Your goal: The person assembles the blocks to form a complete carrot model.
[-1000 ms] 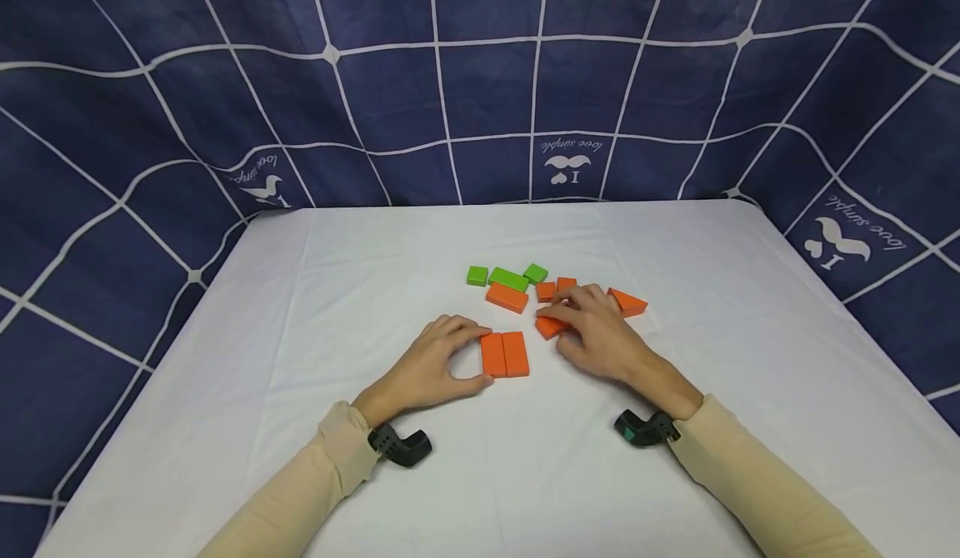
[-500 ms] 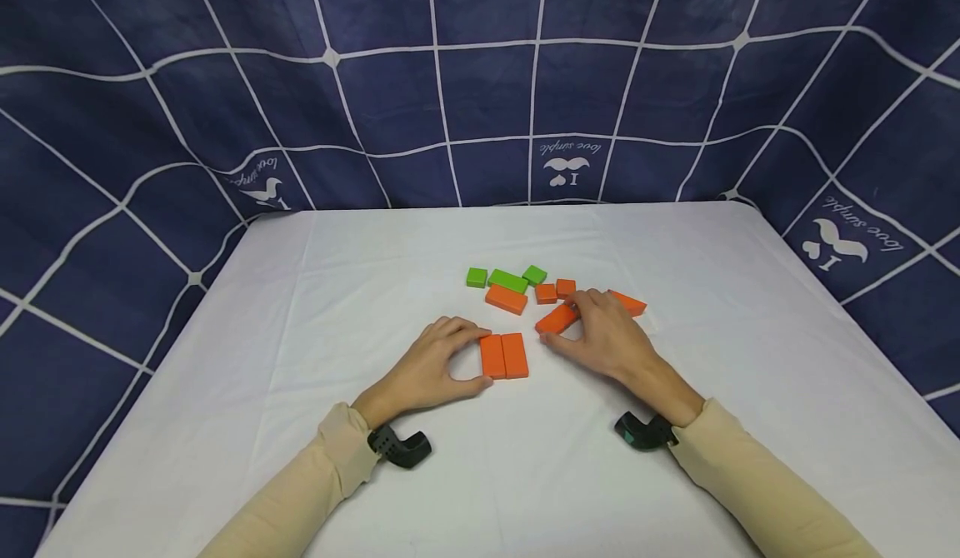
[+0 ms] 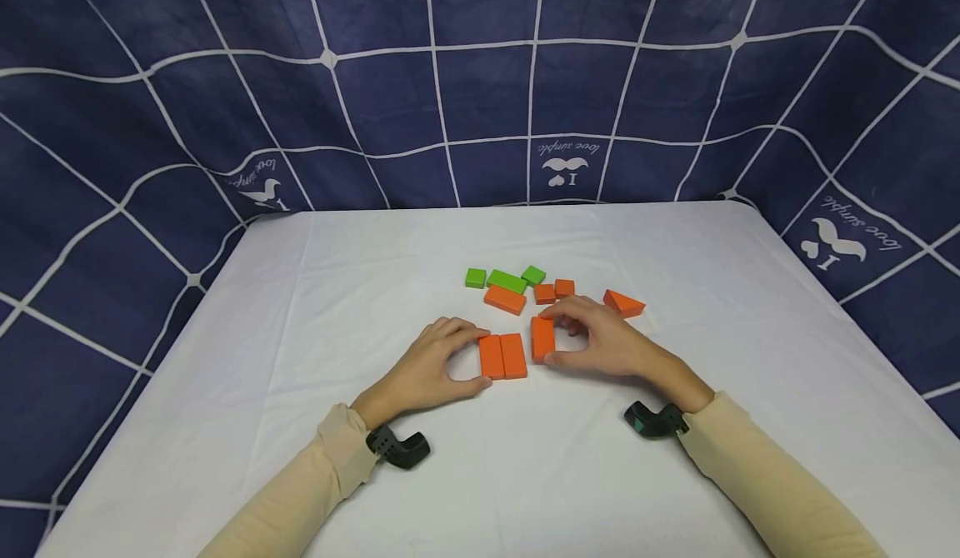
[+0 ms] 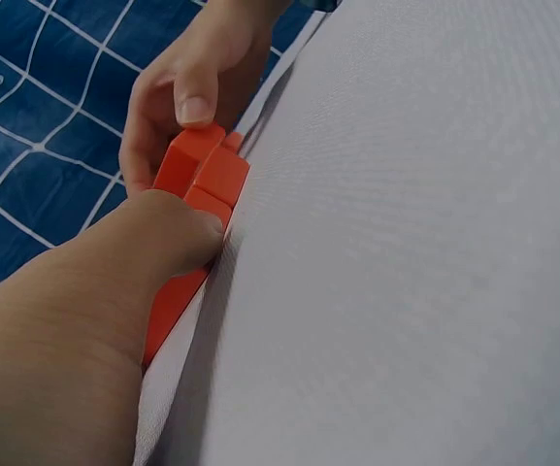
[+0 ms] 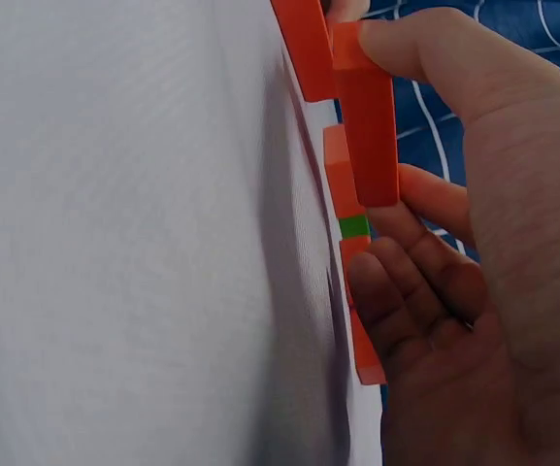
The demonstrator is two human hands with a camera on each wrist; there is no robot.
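Two orange blocks lie side by side on the white cloth, a left one (image 3: 491,357) and a right one (image 3: 513,356). My left hand (image 3: 426,368) pinches the left one between thumb and fingers at its near and far ends. Just right of the pair, my right hand (image 3: 611,341) holds a third orange block (image 3: 542,341) by its two ends, with a small gap to the pair. In the right wrist view that held block (image 5: 368,126) hangs between thumb and fingers, seemingly lifted off the cloth.
Behind the hands lie an orange block (image 3: 505,300), a long green block (image 3: 507,281), small green blocks (image 3: 476,278) (image 3: 533,275), small orange blocks (image 3: 544,294) (image 3: 565,288) and an orange triangular piece (image 3: 623,303). A dark checked cloth (image 3: 480,92) hangs behind the table.
My right hand has taken hold of the third orange block, turned it upright in the view and brought it left and nearer, beside the pair. My left hand has stayed still.
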